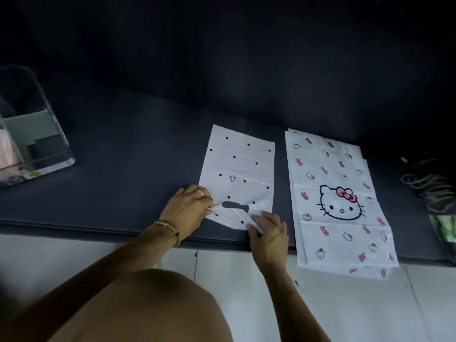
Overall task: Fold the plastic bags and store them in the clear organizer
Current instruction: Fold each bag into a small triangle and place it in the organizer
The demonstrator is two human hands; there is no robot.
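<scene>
Both my hands are on the near end of the polka-dot bag (240, 169). My left hand (187, 211) pinches the bag's near-left edge between thumb and fingers, at about 9 o'clock from the handle cut-out (235, 206); a ring sits on one finger and a beaded bracelet (170, 229) on the wrist. My right hand (269, 233) grips the near-right corner with curled fingers, at about 5 o'clock from the cut-out, and the plastic there is lifted and creased between the two hands.

The polka-dot bag lies flat otherwise on the dark mat (123, 156), its long side running toward 12 o'clock, white with black dots and one small triangle mark. Fold creases cross it.

At 3 o'clock from it, just beside but apart, lies a stack of cat-face bags (338, 201), white with pink bows; the lower layers show at the far and near edges, and the near end overhangs the mat onto the pale tiled floor (345, 304).

The clear organizer (37, 134) stands at 9 o'clock, well apart, at the left frame edge. Something pale pink shows inside its near compartment; I cannot tell what.

Rubber bands (429, 186) lie in a heap at 3 o'clock, beyond the stack. A green-patterned item (444, 230) sits near them at the frame edge, too blurred to identify.
</scene>
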